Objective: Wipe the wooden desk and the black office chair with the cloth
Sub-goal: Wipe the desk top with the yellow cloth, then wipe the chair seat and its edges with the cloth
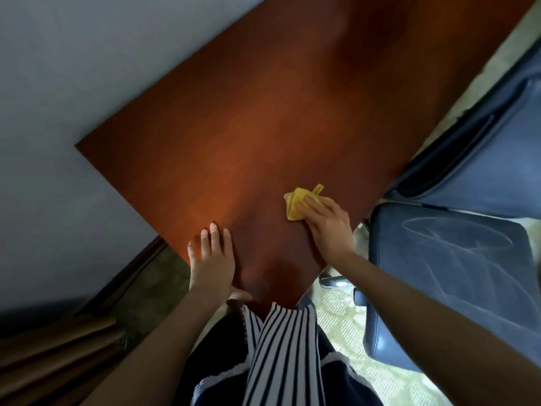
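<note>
The wooden surface [234, 127] stretches away to the wall [73, 68] w/ the yellow cloth [295, 205] near its chair-side edge under your right hand [325, 224], fingers laid flat on it, left hand [212, 259] spread flat as brace (black office chair [453, 273] comes later), so wipe in long overlapping strokes.

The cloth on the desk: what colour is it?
Yellow; the cloth shows best in the head view.

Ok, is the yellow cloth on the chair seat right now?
No, the yellow cloth lies on the wooden desk under the right hand, not on the chair seat.
</note>
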The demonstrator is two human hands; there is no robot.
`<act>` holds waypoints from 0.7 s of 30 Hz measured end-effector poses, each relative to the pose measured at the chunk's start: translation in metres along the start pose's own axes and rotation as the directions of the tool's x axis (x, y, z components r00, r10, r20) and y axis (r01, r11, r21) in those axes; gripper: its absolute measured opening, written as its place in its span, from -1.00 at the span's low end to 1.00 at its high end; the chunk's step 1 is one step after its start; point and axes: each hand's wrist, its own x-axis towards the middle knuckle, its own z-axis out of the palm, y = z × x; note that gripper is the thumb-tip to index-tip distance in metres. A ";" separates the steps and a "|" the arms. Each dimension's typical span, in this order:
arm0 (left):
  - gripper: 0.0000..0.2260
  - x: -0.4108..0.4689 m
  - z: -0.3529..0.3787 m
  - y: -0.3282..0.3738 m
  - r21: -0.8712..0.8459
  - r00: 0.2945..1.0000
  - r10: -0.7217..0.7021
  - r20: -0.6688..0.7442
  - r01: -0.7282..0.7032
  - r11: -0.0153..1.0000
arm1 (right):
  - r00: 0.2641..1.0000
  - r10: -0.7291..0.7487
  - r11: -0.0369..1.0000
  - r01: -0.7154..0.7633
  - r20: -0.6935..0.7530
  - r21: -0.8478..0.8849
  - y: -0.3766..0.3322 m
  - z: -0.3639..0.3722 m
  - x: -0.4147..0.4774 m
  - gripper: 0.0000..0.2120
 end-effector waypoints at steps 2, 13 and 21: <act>0.29 -0.001 0.000 -0.001 -0.028 1.000 0.007 -0.003 -0.007 1.000 | 1.000 0.025 1.000 -0.025 -0.011 -0.001 -0.007 0.004 -0.026 -0.69; -0.41 -0.029 -0.017 0.024 -0.537 0.913 0.398 -0.087 -0.380 0.753 | 0.870 0.483 0.803 -0.398 -0.095 0.444 -0.086 0.005 -0.153 -0.72; -0.88 -0.114 -0.027 0.092 -0.911 0.790 0.579 -0.205 -0.370 0.182 | 0.584 0.706 0.693 -0.452 -0.401 0.562 -0.128 -0.050 -0.230 -0.72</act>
